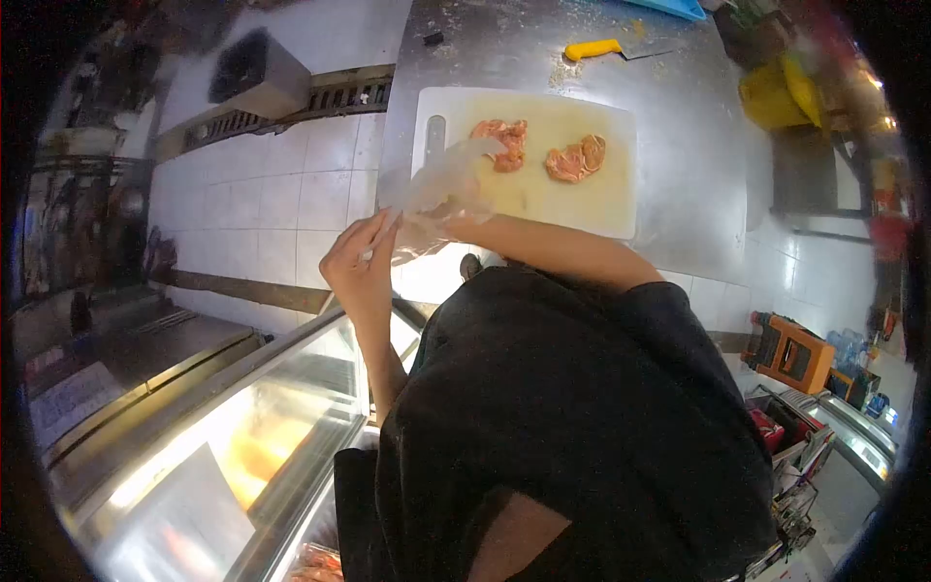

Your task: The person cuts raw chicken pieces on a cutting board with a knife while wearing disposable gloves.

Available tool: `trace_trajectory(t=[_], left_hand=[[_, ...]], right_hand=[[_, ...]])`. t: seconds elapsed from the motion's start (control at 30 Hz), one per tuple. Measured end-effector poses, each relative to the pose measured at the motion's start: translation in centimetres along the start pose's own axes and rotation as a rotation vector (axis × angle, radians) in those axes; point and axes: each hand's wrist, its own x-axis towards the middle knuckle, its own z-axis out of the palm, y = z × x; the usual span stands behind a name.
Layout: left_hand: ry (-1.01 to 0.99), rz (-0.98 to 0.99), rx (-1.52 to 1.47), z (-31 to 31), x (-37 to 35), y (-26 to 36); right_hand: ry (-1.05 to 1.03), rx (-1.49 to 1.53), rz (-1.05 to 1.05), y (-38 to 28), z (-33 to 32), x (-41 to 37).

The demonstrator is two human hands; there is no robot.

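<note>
Looked down through the head camera onto a steel bench [679, 145] with a white cutting board [601, 204] lying on it. Held a clear plastic bag [441, 184] up over the near left corner of that board, the film crumpled and see-through, its top reaching toward the board's handle slot. Pinched the bag's lower left edge with the left hand [361, 260], thumb and fingertips pressed shut on the film, wrist bent back toward the body. Reached across from the right with a bare forearm and met the bag low down with the right hand [434, 225], veiled there by the film; could not tell whether it was open or closed. Saw two pieces of raw pink meat on the board, well apart from both hands: the left piece [501, 143] just behind the bag's top, the right piece [577, 158] beside it, not touching. Saw a yellow-handled knife [593, 48] at the far end of the bench, beyond the board, blade pointing right. Wore a black shirt [582, 407], filling the lower middle. Stood next to a lit glass display case [272, 417] at lower left, with pale tiled floor [281, 194] beyond it.
</note>
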Motion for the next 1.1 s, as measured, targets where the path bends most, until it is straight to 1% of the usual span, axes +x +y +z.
trace_trajectory(t=[0.17, 0.27, 0.37, 0.57, 0.67, 0.87, 0.97, 1.1], left_hand=[[-0.058, 0.011, -0.018, 0.1, 0.7, 1.3], [-0.064, 0.097, -0.020, 0.3, 1.0, 0.6], [-0.042, 0.076, -0.006, 0.3, 1.2, 1.0], [-0.069, 0.085, 0.032, 0.9, 1.2, 1.4], [-0.093, 0.045, 0.035, 1.1, 1.2, 2.1], [-0.110, 0.096, 0.015, 1.6, 1.6, 2.2], [-0.115, 0.117, -0.047, 2.2, 1.8, 1.6], [-0.098, 0.187, -0.042, 2.2, 2.5, 2.1]], right_hand=[[0.032, 0.053, -0.012, 0.8, 0.0, -0.8], [0.048, 0.074, -0.014, 1.1, 0.0, -1.3], [0.056, 0.090, -0.014, 1.4, 0.0, -1.8], [0.075, 0.104, -0.023, 2.0, -0.3, -2.8], [0.082, 0.114, -0.020, 2.3, -0.6, -3.3], [0.100, 0.125, -0.019, 3.0, -1.5, -4.0], [0.106, 0.127, -0.023, 3.1, -2.3, -4.2], [0.124, 0.130, -0.022, 3.4, -3.6, -4.9]])
